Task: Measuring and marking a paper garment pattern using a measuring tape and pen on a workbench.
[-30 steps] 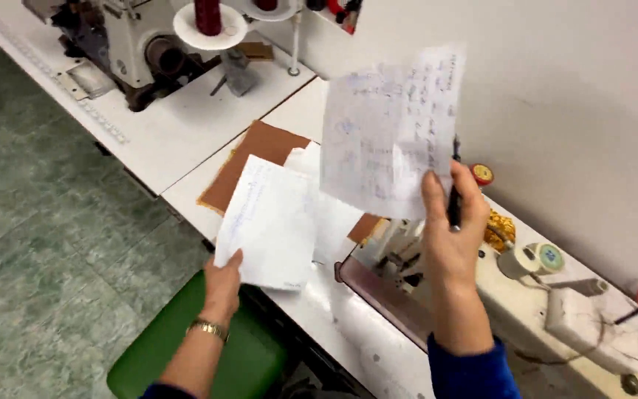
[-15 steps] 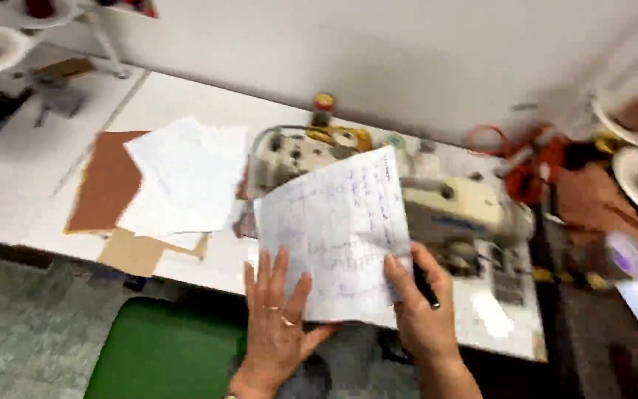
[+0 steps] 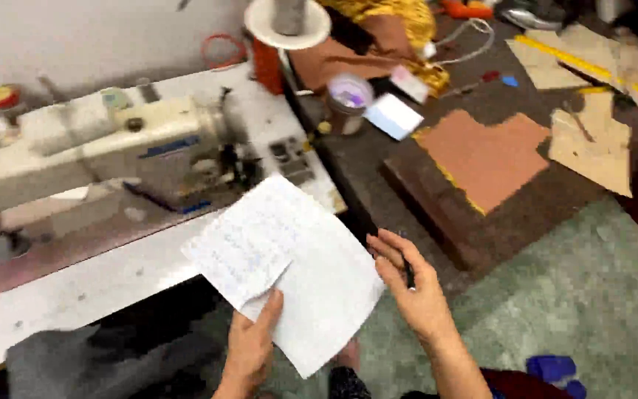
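Soft, even indoor light, no hard shadows. Motion blur smearing the whole frame, worst along the top right edge. Pale sewing machine point(image 3: 112, 140) slightly washed out; writing on the white papers point(image 3: 289, 266) too smeared to read. Dim and murky under the tabletop point(image 3: 90, 284) at lower left.

Papers sitting in front of the sewing machine

The sheets of paper point(image 3: 289, 273) are lying between both hands, sewing machine point(image 3: 105, 148) behind, cardboard pieces point(image 3: 481, 159) right.

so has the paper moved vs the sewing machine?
Yes. The paper is now lower, off the sewing machine and past the table edge.
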